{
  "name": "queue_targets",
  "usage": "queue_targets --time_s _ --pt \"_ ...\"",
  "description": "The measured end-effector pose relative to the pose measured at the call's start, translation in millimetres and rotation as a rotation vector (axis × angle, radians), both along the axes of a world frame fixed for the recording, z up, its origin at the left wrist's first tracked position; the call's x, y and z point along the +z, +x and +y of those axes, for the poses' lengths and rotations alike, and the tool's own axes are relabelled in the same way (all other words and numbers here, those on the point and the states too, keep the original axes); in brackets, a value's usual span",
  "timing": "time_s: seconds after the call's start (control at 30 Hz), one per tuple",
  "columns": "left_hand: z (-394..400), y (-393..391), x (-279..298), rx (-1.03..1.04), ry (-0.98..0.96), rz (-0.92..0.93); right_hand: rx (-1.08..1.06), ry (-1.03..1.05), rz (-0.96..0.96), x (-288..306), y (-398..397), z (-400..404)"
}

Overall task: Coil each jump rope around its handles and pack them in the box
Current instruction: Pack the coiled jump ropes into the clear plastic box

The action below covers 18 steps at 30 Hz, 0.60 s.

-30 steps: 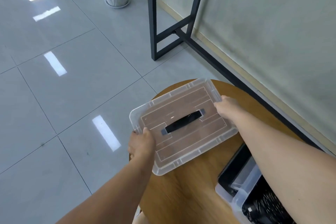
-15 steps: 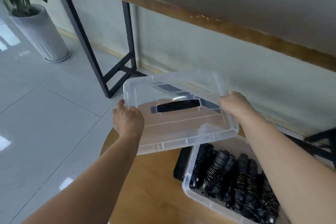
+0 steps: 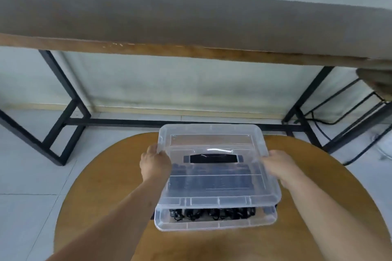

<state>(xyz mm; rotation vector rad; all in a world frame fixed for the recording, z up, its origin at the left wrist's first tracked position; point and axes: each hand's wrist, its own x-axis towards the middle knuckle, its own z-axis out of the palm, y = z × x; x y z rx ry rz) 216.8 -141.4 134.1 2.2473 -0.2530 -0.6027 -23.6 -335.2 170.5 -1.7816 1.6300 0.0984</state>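
A clear plastic lid (image 3: 212,142) with a black handle hovers just above the clear box (image 3: 212,223), its near edge raised off the box rim. My left hand (image 3: 154,164) grips the lid's left edge and my right hand (image 3: 277,165) grips its right edge. Black coiled jump ropes (image 3: 212,214) fill the box; I see them through the front wall and dimly through the lid.
The box stands on a round wooden table (image 3: 106,186). Behind it runs a long wooden bench top (image 3: 191,51) on black metal legs (image 3: 61,95) against the wall. Black cables and a metal frame (image 3: 343,116) lie at the right on the tiled floor.
Both hands carried the lid from the table's left side over the box and lowered it. My view swung right and now faces the box squarely.
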Motion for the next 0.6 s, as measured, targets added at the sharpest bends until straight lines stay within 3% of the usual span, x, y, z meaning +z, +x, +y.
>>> queue_targets --time_s 0.6 --pt "17 -28 -45 0.018 0.145 -0.046 0.029 0.075 -0.017 -41 -34 18"
